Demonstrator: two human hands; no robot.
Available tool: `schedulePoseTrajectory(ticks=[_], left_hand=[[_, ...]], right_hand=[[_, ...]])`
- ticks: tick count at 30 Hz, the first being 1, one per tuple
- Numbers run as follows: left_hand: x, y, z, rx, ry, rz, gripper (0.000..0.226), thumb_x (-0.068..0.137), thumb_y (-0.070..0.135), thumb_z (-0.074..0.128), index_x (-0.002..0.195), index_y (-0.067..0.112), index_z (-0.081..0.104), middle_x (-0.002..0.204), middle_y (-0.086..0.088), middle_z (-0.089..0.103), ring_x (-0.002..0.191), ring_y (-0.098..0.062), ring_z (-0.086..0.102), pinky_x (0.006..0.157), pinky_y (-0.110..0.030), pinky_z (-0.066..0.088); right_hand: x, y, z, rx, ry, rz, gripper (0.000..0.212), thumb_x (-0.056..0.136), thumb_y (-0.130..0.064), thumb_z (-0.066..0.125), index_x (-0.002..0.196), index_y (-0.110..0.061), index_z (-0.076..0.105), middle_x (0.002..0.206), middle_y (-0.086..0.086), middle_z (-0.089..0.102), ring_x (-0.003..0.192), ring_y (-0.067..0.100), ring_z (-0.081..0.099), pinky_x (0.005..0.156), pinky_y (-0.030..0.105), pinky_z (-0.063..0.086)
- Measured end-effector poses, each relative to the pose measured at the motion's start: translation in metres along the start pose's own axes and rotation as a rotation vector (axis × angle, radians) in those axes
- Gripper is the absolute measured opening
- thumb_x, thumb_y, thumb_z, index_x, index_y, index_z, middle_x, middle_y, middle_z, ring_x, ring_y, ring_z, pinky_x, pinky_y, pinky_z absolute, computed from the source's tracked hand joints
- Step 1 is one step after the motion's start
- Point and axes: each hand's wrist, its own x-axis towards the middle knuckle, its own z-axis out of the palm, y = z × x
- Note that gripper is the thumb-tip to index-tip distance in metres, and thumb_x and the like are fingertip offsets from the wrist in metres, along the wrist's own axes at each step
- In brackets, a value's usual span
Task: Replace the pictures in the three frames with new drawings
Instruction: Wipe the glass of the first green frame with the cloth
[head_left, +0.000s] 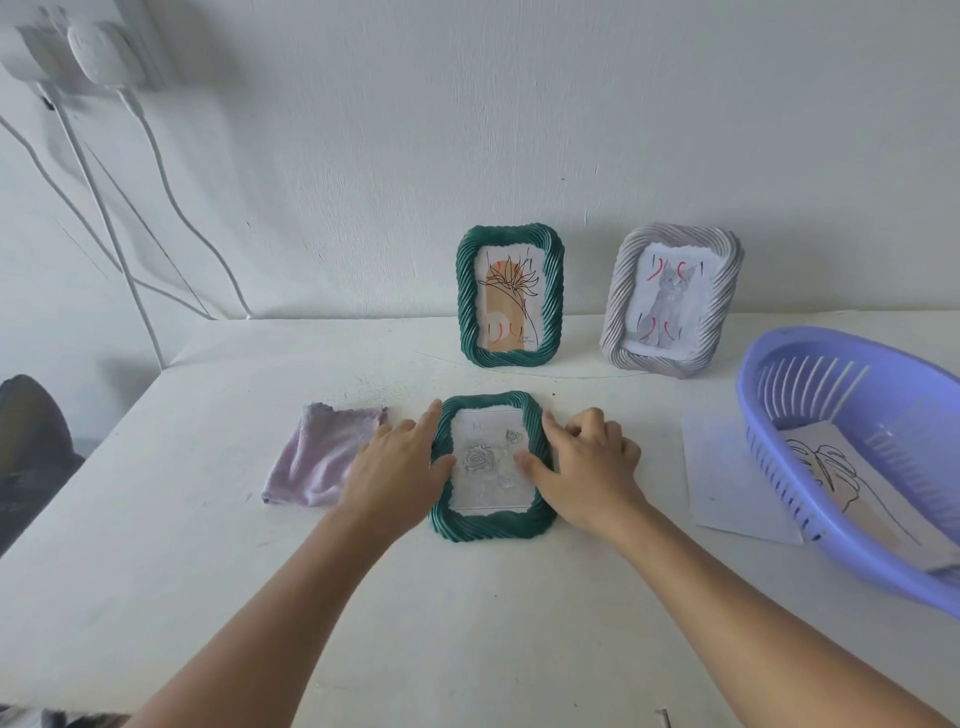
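Green frame (490, 525) flat, rose drawing (480, 460)

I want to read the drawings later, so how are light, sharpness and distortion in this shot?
Head view: soft, even light with faint shadows and no glare; the rose drawing in the flat green frame looks pale; wide-angle bending curves the lilac basket and the table edge; corners are blurred.
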Motion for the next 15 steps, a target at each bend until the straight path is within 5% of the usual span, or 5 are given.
schedulePoseTrajectory(ticks=[7, 12, 15], left_hand=[[-0.009, 0.006, 0.003, -0.275, 0.095, -0.078, 0.068, 0.098, 0.038, 0.059, 0.158, 0.03, 0.027, 0.125, -0.001, 0.063, 0.116, -0.025, 0.057, 0.098, -0.046, 0.049], [-0.01, 0.006, 0.002, -0.469, 0.125, -0.155, 0.071, 0.096, 0.04, 0.063, 0.158, 0.029, 0.028, 0.121, 0.004, 0.059, 0.117, -0.021, 0.054, 0.102, -0.042, 0.046], [-0.006, 0.006, -0.008, -0.663, 0.032, -0.21, 0.077, 0.097, 0.044, 0.062, 0.159, 0.039, 0.018, 0.102, 0.009, 0.067, 0.094, -0.014, 0.062, 0.082, -0.032, 0.05]], right_hand=[[0.001, -0.001, -0.001, 0.227, -0.018, -0.048, 0.074, 0.096, -0.063, 0.048, 0.159, -0.035, 0.023, 0.135, -0.002, 0.048, 0.13, 0.023, 0.044, 0.113, 0.044, 0.03], [-0.002, -0.011, -0.007, 0.735, 0.011, -0.077, 0.069, 0.098, -0.035, 0.06, 0.159, -0.036, 0.027, 0.142, -0.031, 0.049, 0.123, -0.012, 0.049, 0.112, 0.016, 0.037], [-0.001, -0.021, -0.01, 0.779, 0.098, -0.091, 0.064, 0.1, -0.025, 0.058, 0.158, -0.034, 0.031, 0.133, -0.04, 0.047, 0.116, -0.009, 0.055, 0.098, 0.0, 0.035]])
